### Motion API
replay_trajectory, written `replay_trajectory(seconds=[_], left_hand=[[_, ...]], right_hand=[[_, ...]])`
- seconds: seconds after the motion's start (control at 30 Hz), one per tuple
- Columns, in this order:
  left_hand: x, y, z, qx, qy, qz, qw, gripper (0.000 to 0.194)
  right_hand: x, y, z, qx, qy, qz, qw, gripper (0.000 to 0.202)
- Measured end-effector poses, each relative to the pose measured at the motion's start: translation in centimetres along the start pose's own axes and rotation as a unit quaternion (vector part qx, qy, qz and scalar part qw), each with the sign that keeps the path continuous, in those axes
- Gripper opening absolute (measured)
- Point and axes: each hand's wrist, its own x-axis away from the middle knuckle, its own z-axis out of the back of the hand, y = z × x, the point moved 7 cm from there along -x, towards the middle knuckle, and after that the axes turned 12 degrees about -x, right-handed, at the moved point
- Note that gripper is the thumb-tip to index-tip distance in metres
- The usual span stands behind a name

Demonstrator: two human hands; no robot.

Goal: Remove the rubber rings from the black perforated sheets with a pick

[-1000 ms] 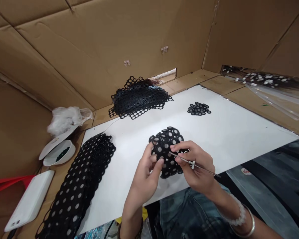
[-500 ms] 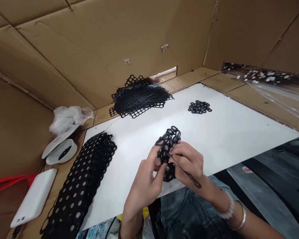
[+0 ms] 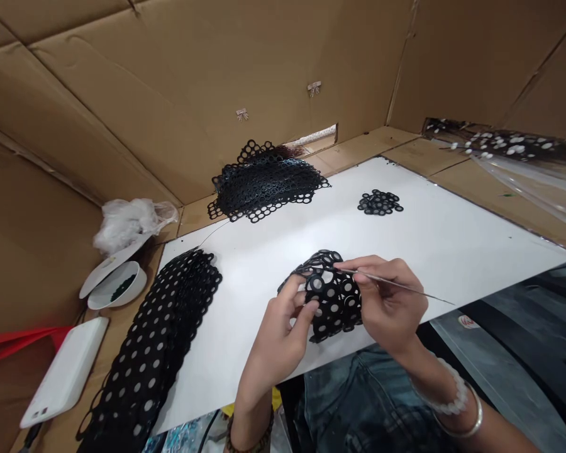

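A curled black mesh piece of joined rings (image 3: 332, 308) stands over the front part of the white board (image 3: 424, 233). My left hand (image 3: 283, 333) pinches its left edge between thumb and fingers. Between the thumb and fingers of my right hand (image 3: 391, 302) is a thin metal tool (image 3: 405, 285), its tip at the upper right of the mesh. A small heap of loose black rings (image 3: 380, 202) lies farther back on the board. Stacked black ring mesh (image 3: 268, 182) sits at the back edge, and a long dotted black mesh strip (image 3: 146, 340) lies at the left.
Cardboard walls (image 3: 217, 69) enclose the back and sides. At the left are a white bowl (image 3: 134, 289) with small dark pieces, a plastic bag (image 3: 132, 223) and a white device (image 3: 66, 371). White-tipped dark strands (image 3: 509, 146) lie at the right.
My right hand has moved right and slightly up, and the tool now lies nearly level. The mesh piece is spread wider, with more of its right side showing.
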Motion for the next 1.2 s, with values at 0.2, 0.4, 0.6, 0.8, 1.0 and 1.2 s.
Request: replay_trajectory(seconds=[0.2,0.4,0.6,0.8,1.0,1.2], left_hand=[[-0.7,-0.6,0.7,0.097,0.027,0.014,0.995,0.026],[-0.9,-0.5,1.7,0.16,0.086,0.018,0.983,0.028],[-0.7,-0.3,1.1,0.155,0.057,0.014,0.986,0.039],[-0.7,-0.3,0.8,0.132,0.02,0.018,0.991,0.037],[-1.0,-0.5,0.5,0.14,-0.011,0.025,0.99,0.042],[-1.2,-0.5,0.3,0.118,-0.007,0.031,0.993,0.039]], right_hand=[[0.4,-0.5,-0.5,-0.004,-0.076,0.005,0.997,0.02],[1.0,-0.5,-1.8,-0.009,-0.142,0.014,0.99,0.016],[1.2,-0.5,-2.0,0.071,-0.148,0.051,0.985,0.021],[1.5,-0.5,-2.1,0.111,-0.148,0.101,0.977,0.018],[1.9,0.4,-2.8,0.16,-0.169,0.166,0.958,0.022],[0.6,0.7,-2.4,0.122,-0.185,0.088,0.971,0.022]])
